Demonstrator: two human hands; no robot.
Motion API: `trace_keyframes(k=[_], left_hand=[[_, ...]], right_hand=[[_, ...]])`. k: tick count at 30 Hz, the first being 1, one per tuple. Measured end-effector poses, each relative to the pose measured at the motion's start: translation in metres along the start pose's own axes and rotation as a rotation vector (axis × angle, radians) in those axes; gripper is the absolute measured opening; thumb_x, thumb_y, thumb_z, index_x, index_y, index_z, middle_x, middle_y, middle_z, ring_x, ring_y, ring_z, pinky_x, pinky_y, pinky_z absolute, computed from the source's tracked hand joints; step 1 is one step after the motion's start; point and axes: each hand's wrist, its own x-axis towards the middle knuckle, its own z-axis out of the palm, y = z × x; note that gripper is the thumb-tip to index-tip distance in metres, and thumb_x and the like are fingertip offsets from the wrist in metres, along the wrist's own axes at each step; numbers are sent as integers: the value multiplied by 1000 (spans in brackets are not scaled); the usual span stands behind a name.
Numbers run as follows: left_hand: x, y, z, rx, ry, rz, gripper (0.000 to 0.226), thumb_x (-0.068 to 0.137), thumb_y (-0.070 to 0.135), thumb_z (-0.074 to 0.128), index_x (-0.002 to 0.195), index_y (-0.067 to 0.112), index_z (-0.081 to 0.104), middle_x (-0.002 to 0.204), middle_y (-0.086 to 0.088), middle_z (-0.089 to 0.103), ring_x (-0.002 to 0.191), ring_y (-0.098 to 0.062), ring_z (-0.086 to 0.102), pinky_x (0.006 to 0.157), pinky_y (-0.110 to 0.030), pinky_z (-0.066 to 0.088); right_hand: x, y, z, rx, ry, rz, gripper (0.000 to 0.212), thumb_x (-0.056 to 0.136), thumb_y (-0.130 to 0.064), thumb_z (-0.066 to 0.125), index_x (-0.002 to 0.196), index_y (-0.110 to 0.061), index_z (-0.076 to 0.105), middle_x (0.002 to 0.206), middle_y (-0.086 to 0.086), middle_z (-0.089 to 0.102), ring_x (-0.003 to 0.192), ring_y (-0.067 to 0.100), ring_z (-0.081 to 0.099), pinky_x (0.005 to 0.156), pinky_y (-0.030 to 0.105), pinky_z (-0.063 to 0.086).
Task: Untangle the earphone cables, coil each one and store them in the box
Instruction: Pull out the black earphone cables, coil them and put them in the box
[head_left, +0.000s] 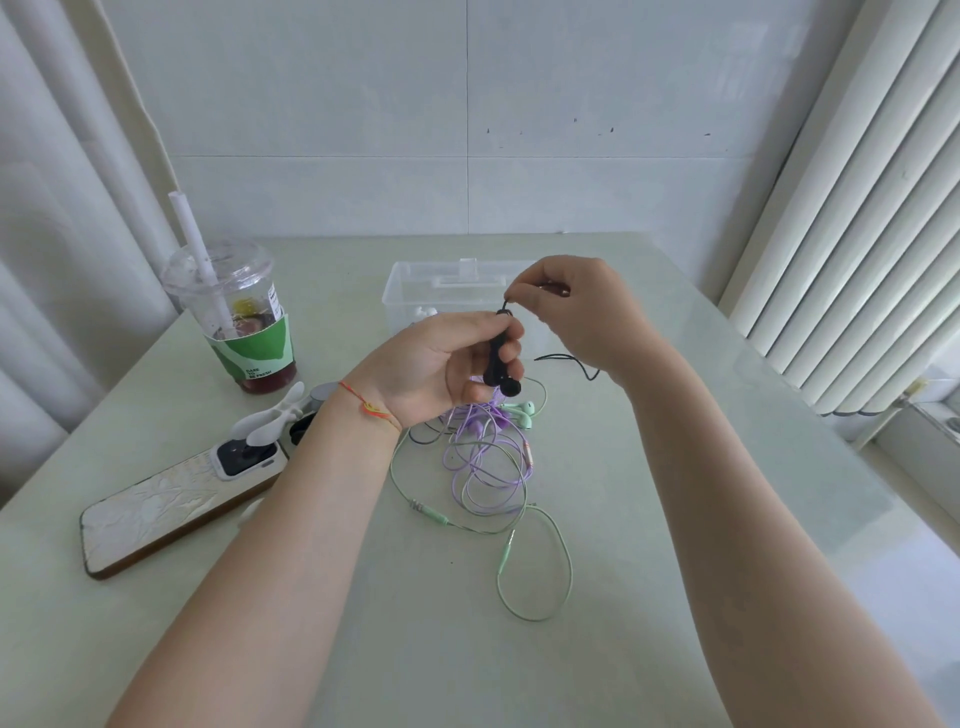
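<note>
Black earphone cable (500, 353) in the left hand (441, 364); purple cable (485, 462) and mint-green cable (540, 566) below both hands. Red-and-yellow bracelet (366, 405) on the left wrist. Left of it, a green-and-white cup (249, 332) and a white, leaf-embossed phone (171, 504).

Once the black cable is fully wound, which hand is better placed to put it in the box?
Probably the left hand: it grips the black coil. The right hand, nearer the clear box, only pinches the loose end.
</note>
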Motion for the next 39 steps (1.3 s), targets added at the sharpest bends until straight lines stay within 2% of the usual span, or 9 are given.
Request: trace_keyframes(k=[7,11,14,16,20,22,27,32,39], left_hand=[[0,8,-4,-378,-23,193,32,97,25,44,100,16,74,107,0,72,108,-18,67,53,-20,55],[3,6,-6,-414,58,254,27,100,25,44,113,17,67,124,-1,66,121,-21,60,62,-22,58],[5,3,-7,-379,161,272,23,100,26,47,116,20,63,125,0,66,118,-20,62,64,-22,57],[6,2,-9,-332,233,279,21,100,27,48,115,21,63,124,0,67,115,-19,64,65,-23,57],[8,-1,-15,-156,362,261,19,99,26,52,111,22,66,114,2,71,106,-17,68,67,-26,59],[9,-3,-15,-60,402,229,19,98,26,54,111,22,68,111,1,72,99,-15,70,63,-25,58],[10,-7,-11,109,470,189,19,96,23,58,110,17,69,106,0,72,82,-11,72,52,-21,53],[11,-9,-10,71,530,224,17,95,19,60,107,14,70,106,-4,72,80,-11,70,54,-27,56],[7,-7,-8,252,430,89,18,97,25,55,95,13,69,76,-2,72,68,-14,70,44,-17,46]], right_hand=[[-7,-2,9,-65,-319,62,47,95,-31,56,50,-39,61,55,-10,55,49,12,44,56,25,40],[-10,-6,14,-148,-482,45,30,96,-38,56,70,-29,67,57,-8,56,42,6,43,50,17,38],[-11,-7,16,-196,-523,51,26,96,-38,54,81,-23,69,57,-8,56,41,5,43,55,22,40],[-11,-8,15,-215,-517,49,25,95,-37,56,74,-28,67,56,-8,55,40,5,42,51,21,38],[-9,-10,11,-207,-439,28,17,93,-28,58,90,-22,74,56,-7,53,38,0,42,39,9,30],[-9,-11,9,-207,-396,26,17,91,-25,59,87,-19,74,58,-7,54,44,0,44,42,12,34],[-9,-12,7,-228,-353,4,16,89,-25,59,85,-18,73,74,9,61,71,28,57,62,29,41],[-14,-19,6,-277,-466,-9,17,93,-27,57,91,-21,73,65,-3,54,52,9,42,47,18,34],[-7,-13,-1,-233,-151,-7,22,90,-35,63,86,-14,66,66,-8,47,57,7,41,52,22,30]])
